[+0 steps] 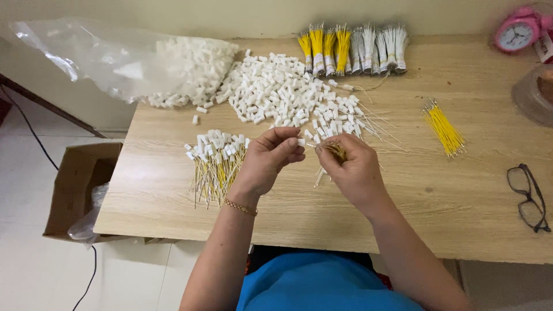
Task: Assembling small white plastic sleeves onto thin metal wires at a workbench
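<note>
L hand (275,151) pinches a white connector (300,141) w/ fingertips, R hand (352,167) just beside it grips a small bunch of yellow wires (336,151), wire ends pointing left toward the connector, both raised over the surface (438,196).

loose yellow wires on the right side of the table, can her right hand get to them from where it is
Probably yes. The right hand is busy pinching a small bunch of wires, but only bare table lies between it and the loose yellow wires; nothing stands in the way.
</note>
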